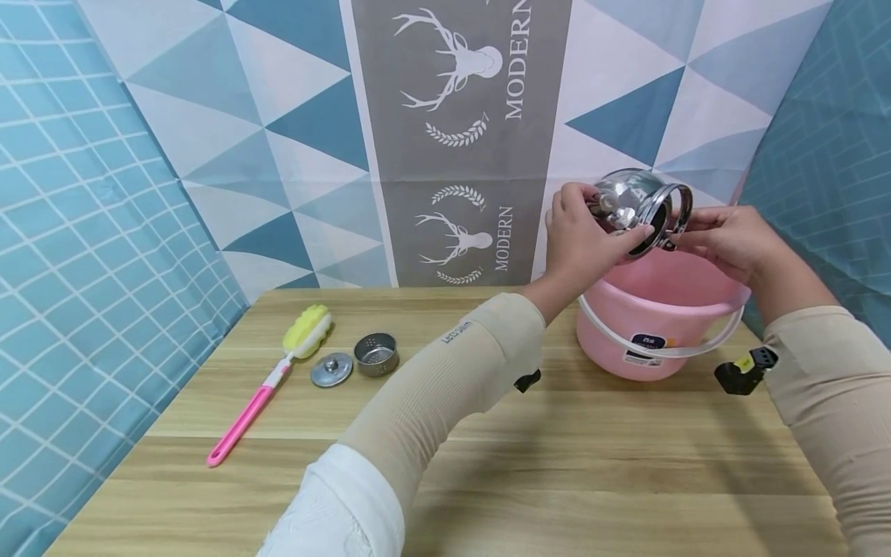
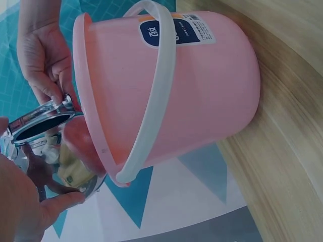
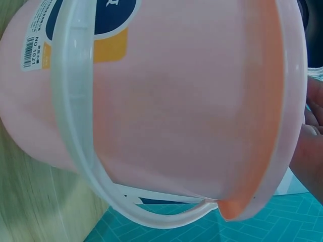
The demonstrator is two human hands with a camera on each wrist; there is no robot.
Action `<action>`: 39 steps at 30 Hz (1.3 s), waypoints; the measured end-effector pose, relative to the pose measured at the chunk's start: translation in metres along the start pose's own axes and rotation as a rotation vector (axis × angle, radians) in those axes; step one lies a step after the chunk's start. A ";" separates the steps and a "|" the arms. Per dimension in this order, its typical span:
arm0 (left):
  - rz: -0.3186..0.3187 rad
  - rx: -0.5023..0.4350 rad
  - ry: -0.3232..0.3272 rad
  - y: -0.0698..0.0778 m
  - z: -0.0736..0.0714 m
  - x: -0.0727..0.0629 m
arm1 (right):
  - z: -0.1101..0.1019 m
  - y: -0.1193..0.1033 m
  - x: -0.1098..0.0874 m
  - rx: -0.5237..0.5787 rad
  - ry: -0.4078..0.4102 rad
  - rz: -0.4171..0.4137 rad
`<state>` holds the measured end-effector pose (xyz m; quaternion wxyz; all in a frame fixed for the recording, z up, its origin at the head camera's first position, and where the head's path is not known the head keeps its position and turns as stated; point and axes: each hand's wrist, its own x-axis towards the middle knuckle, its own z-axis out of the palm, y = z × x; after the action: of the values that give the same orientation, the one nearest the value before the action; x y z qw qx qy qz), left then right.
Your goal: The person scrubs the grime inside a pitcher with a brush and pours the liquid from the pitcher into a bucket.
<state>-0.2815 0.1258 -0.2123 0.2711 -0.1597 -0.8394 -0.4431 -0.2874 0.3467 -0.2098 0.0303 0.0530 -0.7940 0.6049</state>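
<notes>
A shiny metal teapot (image 1: 624, 199) is held tilted above the pink bucket (image 1: 626, 348), its open mouth turned toward the right hand. My left hand (image 1: 581, 240) grips the pot's body, thumb near the rim. On the handle side, my right hand (image 1: 734, 236) holds the pot by its handle. The left wrist view shows the teapot (image 2: 68, 118) beside the bucket's rim, fingers of both hands on it. In the right wrist view the bucket (image 3: 176, 116) covers most of the picture, and only part of the right hand (image 3: 310, 146) shows at the edge.
On the wooden table (image 1: 445, 464) to the left lie a small metal lid (image 1: 332, 370), a perforated metal strainer cup (image 1: 376, 356) and a brush (image 1: 244, 422) with a yellow sponge head and pink handle. The bucket's white handle (image 1: 661, 352) hangs down in front. Patterned cloth walls stand behind.
</notes>
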 end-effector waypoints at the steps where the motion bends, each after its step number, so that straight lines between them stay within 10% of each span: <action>1: 0.008 0.006 0.001 0.000 0.000 0.000 | 0.000 0.000 0.000 0.000 0.001 0.000; 39: 0.235 0.145 -0.026 0.001 -0.009 0.006 | 0.008 -0.001 0.002 0.029 0.086 -0.053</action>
<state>-0.2826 0.1192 -0.2039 0.3210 -0.2425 -0.8483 -0.3442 -0.2896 0.3392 -0.2110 0.0796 0.0483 -0.7813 0.6172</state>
